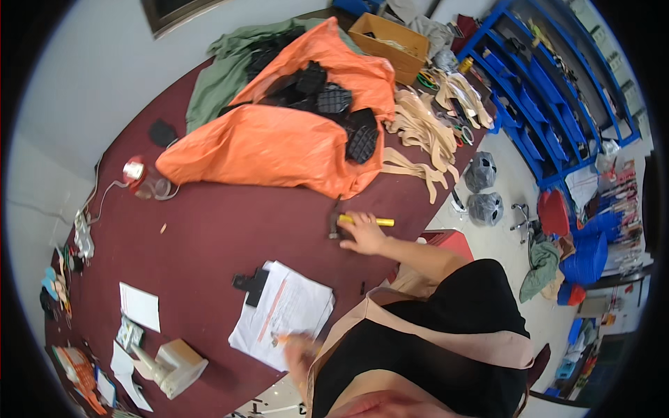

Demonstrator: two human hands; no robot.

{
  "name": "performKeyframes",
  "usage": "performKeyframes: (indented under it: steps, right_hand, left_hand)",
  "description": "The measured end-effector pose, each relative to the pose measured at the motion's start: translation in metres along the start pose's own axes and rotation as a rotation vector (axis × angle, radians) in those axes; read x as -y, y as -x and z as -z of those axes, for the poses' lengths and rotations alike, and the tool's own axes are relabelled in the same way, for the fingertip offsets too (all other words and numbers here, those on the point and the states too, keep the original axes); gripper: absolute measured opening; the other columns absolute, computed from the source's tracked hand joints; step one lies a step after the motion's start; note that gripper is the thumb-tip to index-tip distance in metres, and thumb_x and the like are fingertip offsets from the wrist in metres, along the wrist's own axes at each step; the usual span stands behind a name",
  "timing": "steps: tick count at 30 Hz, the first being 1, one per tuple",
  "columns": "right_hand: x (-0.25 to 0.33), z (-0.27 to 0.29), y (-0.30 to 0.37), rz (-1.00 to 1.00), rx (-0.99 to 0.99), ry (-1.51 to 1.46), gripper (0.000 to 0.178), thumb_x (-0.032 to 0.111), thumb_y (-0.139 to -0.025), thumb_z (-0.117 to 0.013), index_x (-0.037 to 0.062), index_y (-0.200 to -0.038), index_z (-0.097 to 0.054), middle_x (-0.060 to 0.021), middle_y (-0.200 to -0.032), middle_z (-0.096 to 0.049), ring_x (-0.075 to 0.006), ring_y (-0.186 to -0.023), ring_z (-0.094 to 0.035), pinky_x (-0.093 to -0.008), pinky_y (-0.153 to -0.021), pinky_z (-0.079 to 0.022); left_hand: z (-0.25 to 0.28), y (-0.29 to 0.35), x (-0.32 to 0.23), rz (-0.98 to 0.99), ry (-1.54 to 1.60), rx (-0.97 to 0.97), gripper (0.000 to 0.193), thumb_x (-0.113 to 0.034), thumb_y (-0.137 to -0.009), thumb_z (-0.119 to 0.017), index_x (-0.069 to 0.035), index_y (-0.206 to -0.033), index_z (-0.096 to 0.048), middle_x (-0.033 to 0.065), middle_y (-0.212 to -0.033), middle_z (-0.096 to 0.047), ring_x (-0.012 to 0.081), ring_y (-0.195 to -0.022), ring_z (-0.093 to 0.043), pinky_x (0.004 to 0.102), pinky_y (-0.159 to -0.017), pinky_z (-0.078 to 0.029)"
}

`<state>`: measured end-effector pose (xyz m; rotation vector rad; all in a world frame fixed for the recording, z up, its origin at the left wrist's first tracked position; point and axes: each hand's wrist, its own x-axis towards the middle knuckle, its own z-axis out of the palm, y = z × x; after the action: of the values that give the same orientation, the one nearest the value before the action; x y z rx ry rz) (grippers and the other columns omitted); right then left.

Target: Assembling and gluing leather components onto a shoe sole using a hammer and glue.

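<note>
- The yellow-handled hammer with a dark metal head lies on the dark maroon surface, just below the near edge of a crumpled, shiny orange sheet or bag.
- The hammer's long axis runs nearly level across the view: its head is at the left end, just past the fingertips, and the yellow handle reaches out to the right beyond the hand.
- The bare right hand is by far the nearer one. Its fingers lie across the handle close to the head, with the thumb apart and below; whether they are clamped round the handle or only resting on it, I cannot tell.
- The bare left hand is blurred, over the lower edge of a stack of white printed papers, well apart from the hammer. A thin orange shape shows at its fingers, perhaps held; their state cannot be told.
- A black clip sits at the papers' upper left corner, and the papers lie below and to the left of the hammer.
- Black moulded ridged pieces rest in the orange sheet's opening, beyond the right hand.
</note>
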<state>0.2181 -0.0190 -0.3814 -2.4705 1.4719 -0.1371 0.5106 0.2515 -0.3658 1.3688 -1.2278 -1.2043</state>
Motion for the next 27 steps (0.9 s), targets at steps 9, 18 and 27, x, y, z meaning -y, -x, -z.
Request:
performKeyframes:
  steps: [9, 18, 27]
  right_hand:
    - [-0.164, 0.019, 0.044, 0.402, 0.154, 0.011, 0.055, 0.007, -0.076, -0.055, 0.0309, -0.125, -0.055, -0.0106, -0.133, -0.045, -0.0257, -0.111, -0.05, -0.0393, -0.091, -0.04]
    - [-0.218, 0.007, 0.055, 0.609, 0.238, -0.189, 0.048, 0.009, -0.084, -0.047, 0.0214, -0.131, -0.047, -0.0149, -0.146, -0.031, -0.0303, -0.125, -0.043, -0.0433, -0.101, -0.036]
    - [-0.23, -0.007, 0.054, 0.674, 0.143, -0.244, 0.043, 0.012, -0.087, -0.048, 0.0172, -0.129, -0.045, -0.0143, -0.143, -0.036, -0.0266, -0.124, -0.046, -0.0405, -0.101, -0.038]
  left_hand:
    - [-0.263, -0.19, 0.036, 0.117, 0.331, 0.142, 0.017, -0.014, -0.089, -0.061, 0.001, -0.096, -0.059, 0.008, -0.09, -0.058, 0.0181, -0.08, -0.058, 0.0298, -0.071, -0.047]
    - [-0.286, -0.183, 0.029, -0.076, -0.208, 0.102, 0.02, -0.015, -0.083, -0.065, -0.002, -0.095, -0.057, 0.0166, -0.091, -0.055, 0.0347, -0.074, -0.06, 0.0389, -0.061, -0.05]
    - [-0.284, -0.167, 0.068, -0.101, -0.352, 0.107, 0.028, -0.02, -0.079, -0.071, -0.003, -0.096, -0.055, 0.0152, -0.096, -0.054, 0.0334, -0.071, -0.061, 0.039, -0.059, -0.051]
